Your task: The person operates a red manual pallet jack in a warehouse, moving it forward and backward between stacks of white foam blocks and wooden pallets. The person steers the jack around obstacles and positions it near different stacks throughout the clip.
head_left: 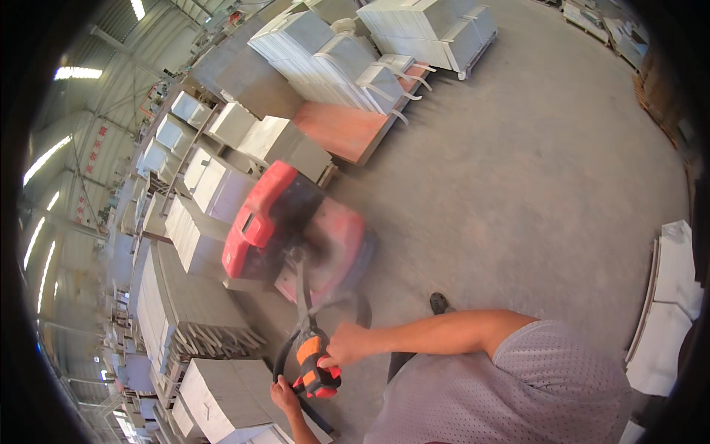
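Observation:
A red and black powered pallet truck (274, 189) stands in front of me, its lower body blurred. Its steering arm reaches toward me and ends in an orange and black control head (310, 359) with red buttons and a curved black hand loop (284, 354). My right hand (347, 345) is closed at the right side of that head, a finger by a red button. Lower down, my left hand (285, 397) curls round the left part of the loop; some of its fingers are hidden.
Cartons and stacked boards (214, 399) line the left side, close to the truck. Ahead is an orange-topped pallet (344, 132) bearing pale panels (336, 63). White-wrapped stacks (669, 311) stand at right. Grey concrete floor (503, 192) extends between, with my dark shoe (439, 303) on it.

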The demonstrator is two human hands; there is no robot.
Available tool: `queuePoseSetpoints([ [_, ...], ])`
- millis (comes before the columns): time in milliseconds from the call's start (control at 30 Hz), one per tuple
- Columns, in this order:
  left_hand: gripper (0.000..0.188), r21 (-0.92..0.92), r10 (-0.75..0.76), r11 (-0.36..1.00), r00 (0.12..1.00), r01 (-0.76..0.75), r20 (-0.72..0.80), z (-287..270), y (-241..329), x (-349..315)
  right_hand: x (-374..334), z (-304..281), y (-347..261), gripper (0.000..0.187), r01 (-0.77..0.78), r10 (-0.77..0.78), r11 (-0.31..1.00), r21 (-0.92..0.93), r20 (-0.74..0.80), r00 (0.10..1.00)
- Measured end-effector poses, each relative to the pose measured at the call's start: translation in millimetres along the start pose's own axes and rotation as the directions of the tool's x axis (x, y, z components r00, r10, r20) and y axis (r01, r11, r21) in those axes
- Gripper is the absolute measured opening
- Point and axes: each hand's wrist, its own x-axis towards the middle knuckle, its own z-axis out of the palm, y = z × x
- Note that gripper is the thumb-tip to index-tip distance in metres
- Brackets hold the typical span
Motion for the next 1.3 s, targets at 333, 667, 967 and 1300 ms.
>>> queuePoseSetpoints([
  [333,0.058,0.025,-0.064,0.998,0.998,0.064,-0.008,-2.5,-5.5,22.0,38.7,-17.2,-3.7,0.077,-0.069,0.067,0.997,0.029,0.071,0.995],
  [667,0.058,0.087,-0.057,0.994,0.998,0.06,-0.04,23.1,34.8,92.4,94.7,-63.5,59.1,0.075,-0.088,0.095,0.993,-0.075,0.083,0.992],
  [967,0.057,0.095,-0.242,0.964,0.968,0.248,-0.068,59.1,50.9,152.2,147.4,-99.5,119.4,0.083,0.07,-0.064,0.994,-0.082,0.071,0.995],
  [1300,0.06,0.101,-0.24,0.964,0.967,0.248,-0.085,102.0,94.8,240.8,218.6,-165.2,197.7,0.085,0.083,-0.071,0.99,-0.115,0.102,0.992],
])
